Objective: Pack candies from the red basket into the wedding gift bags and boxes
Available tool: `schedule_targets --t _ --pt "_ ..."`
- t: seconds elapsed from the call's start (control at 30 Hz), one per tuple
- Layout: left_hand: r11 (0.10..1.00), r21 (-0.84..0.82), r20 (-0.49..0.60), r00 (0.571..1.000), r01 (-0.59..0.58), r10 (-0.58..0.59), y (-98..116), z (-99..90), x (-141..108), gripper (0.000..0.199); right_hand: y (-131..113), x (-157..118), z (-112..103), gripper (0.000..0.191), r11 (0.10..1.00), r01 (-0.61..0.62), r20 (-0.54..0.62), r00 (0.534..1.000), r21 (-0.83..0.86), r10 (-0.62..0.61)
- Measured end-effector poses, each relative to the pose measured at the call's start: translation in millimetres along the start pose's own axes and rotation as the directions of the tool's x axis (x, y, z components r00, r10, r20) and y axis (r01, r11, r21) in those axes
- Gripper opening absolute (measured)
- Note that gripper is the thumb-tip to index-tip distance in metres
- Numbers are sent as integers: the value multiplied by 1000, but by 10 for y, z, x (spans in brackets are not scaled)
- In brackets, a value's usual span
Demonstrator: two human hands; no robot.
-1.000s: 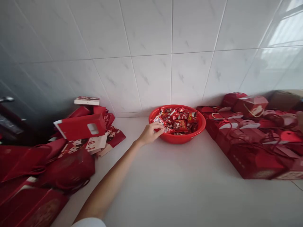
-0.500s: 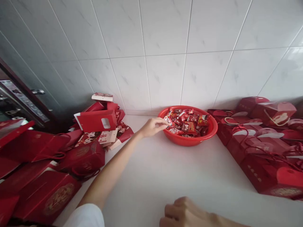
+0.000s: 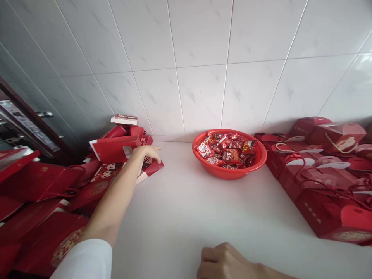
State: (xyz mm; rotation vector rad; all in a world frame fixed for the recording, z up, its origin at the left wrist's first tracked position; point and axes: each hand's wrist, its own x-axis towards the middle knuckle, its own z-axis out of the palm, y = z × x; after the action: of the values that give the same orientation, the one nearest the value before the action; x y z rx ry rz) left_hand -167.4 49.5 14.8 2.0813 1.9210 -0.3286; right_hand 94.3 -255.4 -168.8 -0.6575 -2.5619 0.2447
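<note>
My left hand (image 3: 148, 152) is over the pile of red boxes and cartons on the left, its fingers apart with nothing between them. Just beneath it lies a red and white patterned carton (image 3: 152, 166). My right hand (image 3: 222, 261) rests near the front edge of the white table, fingers curled into a fist; whether anything is inside is hidden. A red basin (image 3: 229, 173) full of small red-wrapped snack packets (image 3: 231, 155) stands near the wall, right of my left hand.
Closed red gift boxes (image 3: 325, 209) with cord handles stand in rows on the right. More red boxes (image 3: 99, 190) are heaped at the left, one standing carton (image 3: 113, 149) among them. A tiled wall (image 3: 200, 97) runs behind the white table (image 3: 174, 217).
My left hand has moved left from the basin's rim to the carton pile, and its fingers have spread. My right hand has hardly moved.
</note>
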Motion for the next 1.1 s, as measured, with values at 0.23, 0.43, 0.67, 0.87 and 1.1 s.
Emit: schedule_targets --t 0.23,0.43,0.67,0.87,1.1 --pt "998 35 124 991 -47 43 191 55 -106 115 3 50 -96 15 992 -74 76 995 102 67" --pt "994 78 110 991 -83 74 330 -19 -353 106 -10 91 -338 13 947 -171 60 985 273 161" --pt "957 -267 127 981 -111 149 335 -278 -747 84 151 236 -662 21 833 -417 -52 884 365 465" --pt "738 -616 292 789 -276 540 422 -86 -870 83 207 497 -834 28 892 -397 -295 844 218 448" --pt "708 -679 439 667 -193 602 680 278 -686 87 177 697 -1213 25 981 -194 -523 834 18 175"
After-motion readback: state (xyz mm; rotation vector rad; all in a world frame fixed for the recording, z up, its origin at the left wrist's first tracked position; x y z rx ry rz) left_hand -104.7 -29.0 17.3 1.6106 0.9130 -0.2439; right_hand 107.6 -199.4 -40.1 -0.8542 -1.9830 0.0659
